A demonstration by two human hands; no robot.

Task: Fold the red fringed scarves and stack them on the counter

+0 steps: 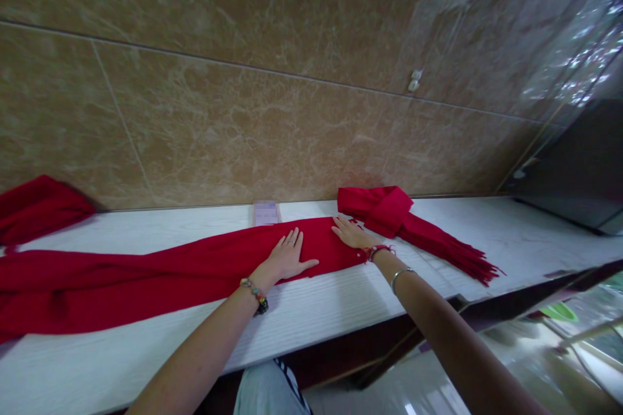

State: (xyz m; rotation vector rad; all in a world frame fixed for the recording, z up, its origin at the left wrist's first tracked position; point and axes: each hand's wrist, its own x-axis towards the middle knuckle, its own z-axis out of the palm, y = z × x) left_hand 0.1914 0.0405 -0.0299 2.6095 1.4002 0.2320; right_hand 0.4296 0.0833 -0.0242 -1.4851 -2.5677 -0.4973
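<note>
A long red scarf (195,266) lies stretched along the white tabletop, with some lengthwise creases toward the left. My left hand (288,255) rests flat on it, palm down, thumb and fingers apart. Near the scarf's right end, my right hand (351,233) also presses flat on the cloth with its fingers stretched out. Just past that hand lies a folded red scarf (389,207) whose fringed end points right. Neither hand grasps the cloth.
Against the tiled wall (233,123), a small pale printed card or packet (265,213) sits behind the scarf. More red cloth (41,211) is bunched at the far left. A dark box-like object (579,162) stands at the right end of the white table (341,305).
</note>
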